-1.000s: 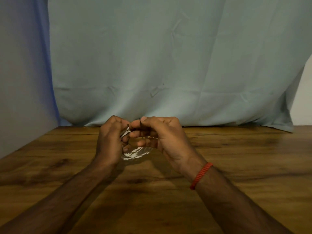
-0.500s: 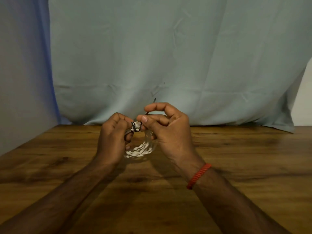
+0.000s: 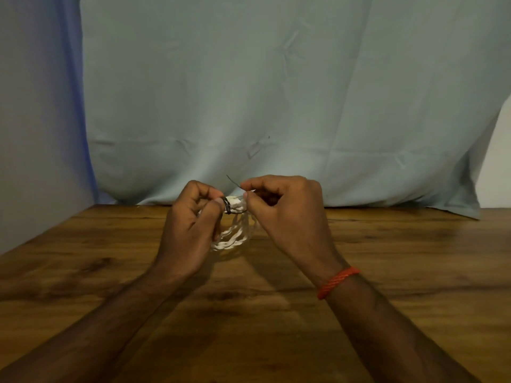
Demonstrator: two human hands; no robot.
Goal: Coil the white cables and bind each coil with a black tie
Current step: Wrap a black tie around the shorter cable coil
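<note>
A small coil of white cable point(image 3: 233, 235) hangs between my two hands above the wooden table point(image 3: 387, 258). A thin black tie point(image 3: 228, 208) wraps the coil's top, and its free end sticks up to the left of my right fingertips. My left hand point(image 3: 190, 228) pinches the coil at the wrapped spot between thumb and forefinger. My right hand point(image 3: 284, 214) is closed on the tie's loose end and the coil's right side. The far part of the coil is hidden behind my fingers.
A pale blue cloth point(image 3: 276, 92) hangs as a backdrop along the table's far edge. A grey wall point(image 3: 36, 106) stands at the left. A red cord bracelet point(image 3: 337, 281) circles my right wrist.
My hands drew slightly apart, showing the coil hanging between them. The black tie came into sight, wrapped around the coil's top. My right fingers, raised half a second ago, have curled back down.
</note>
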